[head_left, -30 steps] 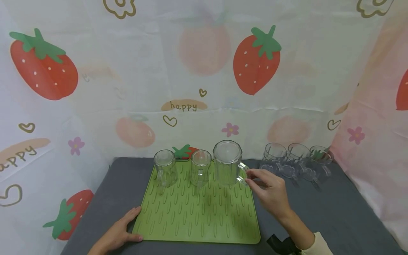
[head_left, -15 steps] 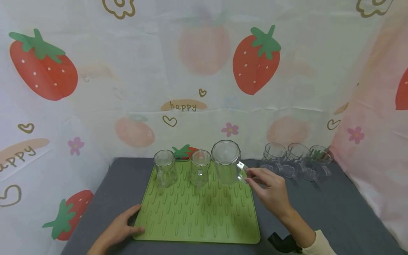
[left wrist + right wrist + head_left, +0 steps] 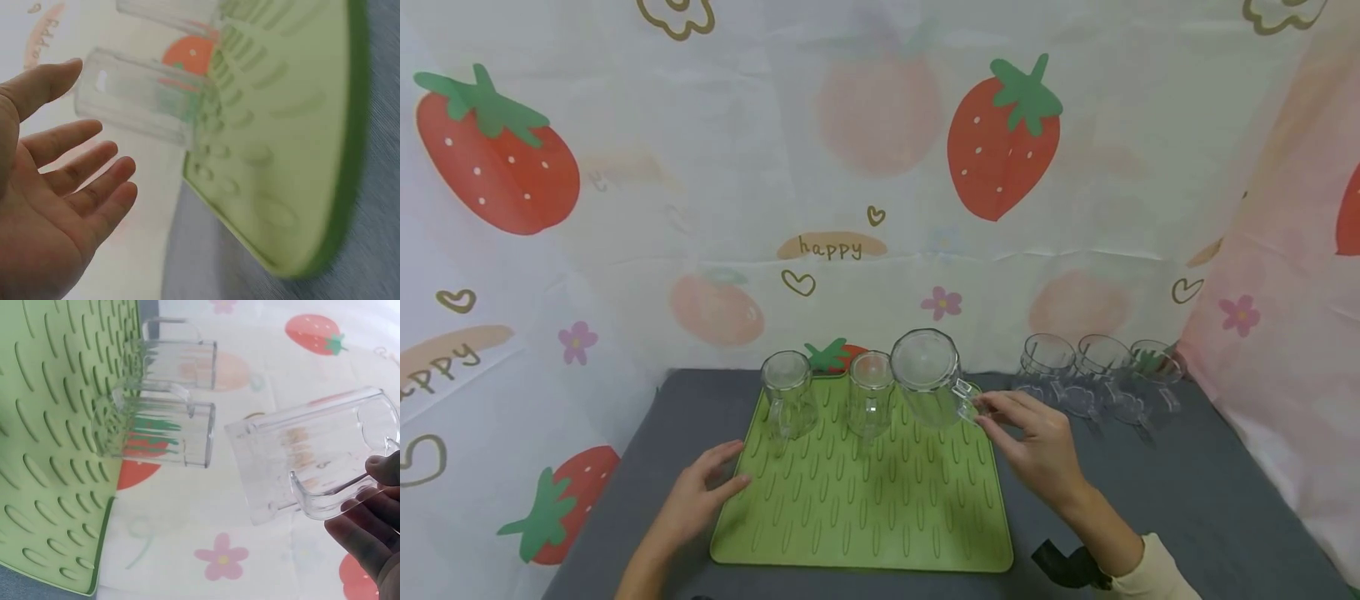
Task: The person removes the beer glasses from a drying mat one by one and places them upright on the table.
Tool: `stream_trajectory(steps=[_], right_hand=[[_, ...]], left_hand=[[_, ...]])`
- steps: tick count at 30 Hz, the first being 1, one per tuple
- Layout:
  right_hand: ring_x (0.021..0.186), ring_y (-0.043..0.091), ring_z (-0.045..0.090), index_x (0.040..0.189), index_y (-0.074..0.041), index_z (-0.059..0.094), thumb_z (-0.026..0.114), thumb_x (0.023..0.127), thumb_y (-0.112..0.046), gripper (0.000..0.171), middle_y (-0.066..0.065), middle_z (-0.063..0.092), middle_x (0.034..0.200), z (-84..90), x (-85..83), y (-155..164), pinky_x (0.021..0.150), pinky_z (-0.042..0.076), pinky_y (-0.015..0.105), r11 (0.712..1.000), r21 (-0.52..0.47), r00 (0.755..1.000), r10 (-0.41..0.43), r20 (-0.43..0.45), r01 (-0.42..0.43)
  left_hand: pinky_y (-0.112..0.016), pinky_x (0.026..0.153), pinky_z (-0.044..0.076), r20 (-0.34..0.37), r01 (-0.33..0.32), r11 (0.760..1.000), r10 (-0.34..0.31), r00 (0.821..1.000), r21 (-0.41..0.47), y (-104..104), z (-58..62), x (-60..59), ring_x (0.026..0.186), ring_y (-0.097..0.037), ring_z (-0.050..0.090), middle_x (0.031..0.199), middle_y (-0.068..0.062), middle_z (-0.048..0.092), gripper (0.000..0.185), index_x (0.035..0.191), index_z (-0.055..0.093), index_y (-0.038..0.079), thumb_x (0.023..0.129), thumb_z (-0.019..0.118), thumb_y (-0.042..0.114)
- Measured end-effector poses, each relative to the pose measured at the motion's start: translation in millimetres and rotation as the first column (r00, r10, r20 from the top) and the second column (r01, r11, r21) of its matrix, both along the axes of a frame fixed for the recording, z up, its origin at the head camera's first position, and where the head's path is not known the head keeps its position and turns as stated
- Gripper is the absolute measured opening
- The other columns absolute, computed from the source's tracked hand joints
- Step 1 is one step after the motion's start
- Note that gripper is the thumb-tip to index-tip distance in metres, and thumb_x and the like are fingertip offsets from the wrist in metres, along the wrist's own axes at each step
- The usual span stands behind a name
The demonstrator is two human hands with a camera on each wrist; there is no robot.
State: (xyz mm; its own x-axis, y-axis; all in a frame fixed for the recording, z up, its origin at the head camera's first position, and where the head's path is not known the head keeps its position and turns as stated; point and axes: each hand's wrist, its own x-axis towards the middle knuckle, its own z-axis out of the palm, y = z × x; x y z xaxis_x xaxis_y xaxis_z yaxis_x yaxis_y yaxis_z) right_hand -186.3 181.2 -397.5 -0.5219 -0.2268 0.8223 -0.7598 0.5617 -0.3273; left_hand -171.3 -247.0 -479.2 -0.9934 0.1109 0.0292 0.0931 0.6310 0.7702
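Observation:
My right hand [image 3: 1037,446] pinches the handle of a clear mug [image 3: 927,367], thumb on one side and fingers on the other. The right wrist view shows this mug [image 3: 306,456] tilted and lifted off the green ridged mat [image 3: 865,517]. Two more clear mugs stand upside down on the mat's back part, a left one [image 3: 788,400] and a middle one [image 3: 871,400]. By the mat's left edge is my left hand [image 3: 692,500], fingers spread and holding nothing; the left wrist view shows its bare palm [image 3: 44,219].
At the back right of the grey cloth [image 3: 1180,492] stand three clear cups with handles, rims up; one cup [image 3: 1047,358] is closest to my right hand. A strawberry-printed curtain [image 3: 880,167] encloses the back and sides. A black strap [image 3: 1067,567] lies by my right wrist.
The mug in my right hand has risen, tilted and shifted slightly left. My left hand has come off the mat's front left corner and moved up along its left edge.

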Motion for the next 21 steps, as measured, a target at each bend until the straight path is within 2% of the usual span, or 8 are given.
stream_trajectory(steps=[7, 15, 18, 19, 21], right_hand=[[0.067, 0.016, 0.067, 0.095, -0.001, 0.074, 0.082, 0.063, 0.01, 0.035, 0.008, 0.072, 0.086, 2.6, -3.2, 0, 0.06, 0.054, 0.019, 0.997, 0.068, 0.995, -0.024, -0.097, 0.031], [0.069, 0.017, 0.065, 0.096, -0.001, 0.075, 0.083, 0.063, 0.005, 0.034, 0.009, 0.072, 0.088, 3.1, -6.8, 4, 0.057, 0.05, 0.02, 0.989, 0.144, 0.985, -0.013, -0.174, 0.038], [0.068, 0.017, 0.064, 0.096, -0.001, 0.074, 0.076, 0.082, -0.009, 0.016, 0.01, 0.071, 0.087, 3.5, -7.4, 5, 0.057, 0.05, 0.02, 0.986, 0.163, 0.979, 0.011, -0.205, 0.023], [0.068, 0.017, 0.064, 0.096, 0.0, 0.074, 0.071, 0.089, -0.014, 0.016, 0.01, 0.071, 0.087, 3.5, -7.5, 5, 0.057, 0.05, 0.021, 0.986, 0.167, 0.977, 0.019, -0.211, 0.017], [0.068, 0.018, 0.064, 0.096, 0.001, 0.075, 0.058, 0.099, -0.025, 0.031, 0.01, 0.07, 0.086, 4.1, -7.4, 6, 0.058, 0.051, 0.022, 0.982, 0.187, 0.973, 0.025, -0.229, 0.018]], left_hand=[[-0.057, 0.106, 0.041, -0.035, 0.067, 0.995, -0.065, 0.997, 0.071, 13, 15.5, -5.2, 0.134, -0.043, 0.044, 0.148, -0.023, 0.043, 0.054, 0.144, 0.046, 0.002, 0.097, 0.06, 0.027], [-0.055, 0.102, 0.046, 0.007, 0.149, 0.974, -0.152, 0.988, 0.173, 30, 29.7, -8.8, 0.134, -0.047, 0.044, 0.148, -0.023, 0.043, 0.053, 0.144, 0.045, 0.004, 0.098, 0.059, 0.026], [-0.055, 0.105, 0.044, 0.023, 0.201, 0.959, -0.21, 0.977, 0.2, 38, 31.7, -12.1, 0.135, -0.045, 0.043, 0.147, -0.024, 0.045, 0.052, 0.144, 0.045, 0.004, 0.098, 0.058, 0.025], [-0.054, 0.106, 0.043, 0.029, 0.21, 0.955, -0.221, 0.975, 0.209, 40, 31.9, -13.2, 0.135, -0.044, 0.044, 0.146, -0.024, 0.045, 0.052, 0.144, 0.046, 0.004, 0.098, 0.058, 0.026], [-0.053, 0.105, 0.044, 0.054, 0.212, 0.952, -0.229, 0.972, 0.221, 46, 32.3, -15.5, 0.134, -0.042, 0.046, 0.145, -0.022, 0.048, 0.051, 0.144, 0.047, 0.006, 0.099, 0.058, 0.028]])
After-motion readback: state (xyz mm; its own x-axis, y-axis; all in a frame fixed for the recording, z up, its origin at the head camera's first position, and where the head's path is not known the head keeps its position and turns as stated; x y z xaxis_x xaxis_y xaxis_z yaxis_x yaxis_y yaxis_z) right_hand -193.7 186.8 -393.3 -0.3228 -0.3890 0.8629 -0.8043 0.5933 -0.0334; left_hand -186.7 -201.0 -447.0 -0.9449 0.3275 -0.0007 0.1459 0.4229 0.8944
